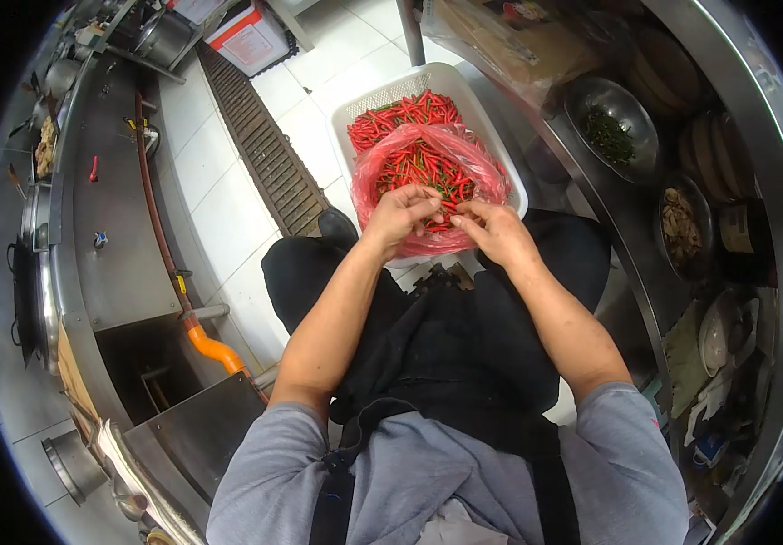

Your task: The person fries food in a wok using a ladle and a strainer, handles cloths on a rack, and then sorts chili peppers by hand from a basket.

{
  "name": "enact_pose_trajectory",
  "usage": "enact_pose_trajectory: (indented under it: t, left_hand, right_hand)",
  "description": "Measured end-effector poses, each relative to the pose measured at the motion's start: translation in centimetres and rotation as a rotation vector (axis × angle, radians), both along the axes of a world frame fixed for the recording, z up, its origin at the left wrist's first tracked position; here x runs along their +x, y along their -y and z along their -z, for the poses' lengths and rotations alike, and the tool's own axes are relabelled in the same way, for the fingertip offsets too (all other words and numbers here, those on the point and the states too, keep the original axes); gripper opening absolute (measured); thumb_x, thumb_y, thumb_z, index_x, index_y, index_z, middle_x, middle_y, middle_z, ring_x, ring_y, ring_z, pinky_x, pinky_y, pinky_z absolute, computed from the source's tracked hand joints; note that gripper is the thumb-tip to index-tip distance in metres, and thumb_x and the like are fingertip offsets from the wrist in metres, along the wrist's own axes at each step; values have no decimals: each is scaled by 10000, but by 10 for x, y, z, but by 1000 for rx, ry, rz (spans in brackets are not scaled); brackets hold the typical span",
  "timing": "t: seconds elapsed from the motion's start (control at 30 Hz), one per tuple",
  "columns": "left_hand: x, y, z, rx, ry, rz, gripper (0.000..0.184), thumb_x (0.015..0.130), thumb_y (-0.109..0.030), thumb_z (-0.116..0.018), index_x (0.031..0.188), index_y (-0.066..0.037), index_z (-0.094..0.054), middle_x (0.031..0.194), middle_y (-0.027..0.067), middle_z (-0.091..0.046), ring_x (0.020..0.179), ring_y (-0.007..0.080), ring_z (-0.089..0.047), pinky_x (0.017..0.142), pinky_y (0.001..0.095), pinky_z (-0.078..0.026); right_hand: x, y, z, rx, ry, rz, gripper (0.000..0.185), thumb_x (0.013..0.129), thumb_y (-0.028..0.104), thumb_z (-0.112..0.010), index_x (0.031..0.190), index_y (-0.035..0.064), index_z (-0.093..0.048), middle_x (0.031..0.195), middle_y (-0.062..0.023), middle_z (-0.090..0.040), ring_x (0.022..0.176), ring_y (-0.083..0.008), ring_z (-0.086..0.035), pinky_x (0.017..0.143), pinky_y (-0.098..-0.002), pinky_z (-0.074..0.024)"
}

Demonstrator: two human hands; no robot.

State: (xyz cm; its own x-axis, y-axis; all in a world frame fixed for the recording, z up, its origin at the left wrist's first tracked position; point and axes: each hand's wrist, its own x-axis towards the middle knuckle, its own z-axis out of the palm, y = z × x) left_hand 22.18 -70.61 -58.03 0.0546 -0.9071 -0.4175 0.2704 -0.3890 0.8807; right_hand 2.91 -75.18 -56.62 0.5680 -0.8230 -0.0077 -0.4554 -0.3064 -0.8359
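Note:
Both my hands are over a thin red plastic bag (491, 173) full of small red chili peppers (409, 170), some with green stems. My left hand (403, 216) is closed in a pinch, its fingertips over the chilies; what it grips is too small to make out. Close by on the right, my right hand (498, 232) pinches at what looks like a red chili, thumb and forefinger together. The bag's mouth lies spread around the chilies. It rests in a white perforated plastic basket (341, 136), where more loose red chilies (414, 111) lie behind the bag.
The basket stands low between my knees on white tiles (228, 263). A drain grate (260, 136) runs at left, beside steel counters and an orange pipe (214, 350). On the right, a steel shelf holds a metal bowl of chopped greens (609, 136) and another bowl (682, 232).

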Motion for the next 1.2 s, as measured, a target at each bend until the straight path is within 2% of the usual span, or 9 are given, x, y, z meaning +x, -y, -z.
enact_pose_trajectory:
  t: [0.17,0.27,0.37,0.43,0.67,0.77,0.83,0.97,1.2]
  left_hand:
    - [-7,-4,-2,-7,-23,92,163,879,-162,-638,974,-30,-627,779,27,-640,642,66,-572,497,186,-382]
    - [-7,-4,0,9,-10,112,166,880,-176,-640,956,-29,-636,749,22,-630,617,69,-560,496,190,-372]
    - [-7,-2,3,25,-26,116,173,878,-187,-641,942,-27,-644,735,16,-624,604,65,-548,492,189,-365]
    - [-6,-2,3,43,-48,113,178,877,-195,-641,935,-28,-646,727,13,-620,598,63,-542,492,188,-362]
    - [-4,12,7,94,-103,140,181,876,-214,-638,912,-37,-640,702,8,-605,583,64,-533,498,193,-362]
    - [-4,15,4,48,-100,104,159,873,-206,-642,872,-48,-624,706,13,-609,583,70,-539,497,194,-364]
    - [-5,14,6,36,-121,60,154,871,-202,-646,845,-54,-612,707,16,-610,580,73,-540,494,195,-364]
    - [-12,10,4,1,-78,0,199,863,-205,-667,756,-62,-581,680,21,-603,545,73,-541,457,196,-359]
    - [-20,7,-1,8,-53,-30,222,865,-234,-668,734,-92,-558,637,12,-593,476,62,-491,433,201,-328]
  right_hand:
    - [1,-6,-4,154,15,-45,167,874,114,-606,970,-11,-663,665,-96,-632,508,-139,-575,513,-301,-455]
    - [1,-6,-5,281,16,-10,176,875,162,-584,957,29,-665,706,-170,-637,559,-250,-624,589,-356,-488]
    - [1,-4,8,125,-19,-64,154,858,132,-584,960,49,-665,727,-166,-642,609,-289,-633,602,-377,-494]
    - [1,-4,14,-253,69,-125,142,834,108,-587,944,62,-666,767,-168,-644,685,-325,-633,625,-408,-495]
    - [1,-3,8,-274,3,-203,139,829,118,-593,931,54,-663,806,-164,-648,745,-339,-629,663,-426,-491]
    - [0,-1,-3,-60,39,-57,158,841,137,-593,949,43,-660,797,-166,-652,745,-340,-632,670,-408,-493]
    - [-1,0,-4,51,50,-3,151,859,111,-602,944,-2,-654,692,-147,-635,581,-202,-616,560,-328,-466]
    - [0,-1,4,32,85,-17,152,860,103,-596,944,-13,-648,669,-128,-622,530,-158,-573,530,-315,-451]
    - [0,-2,0,-102,42,-59,117,855,85,-576,927,6,-624,747,-169,-628,671,-299,-619,613,-392,-476]
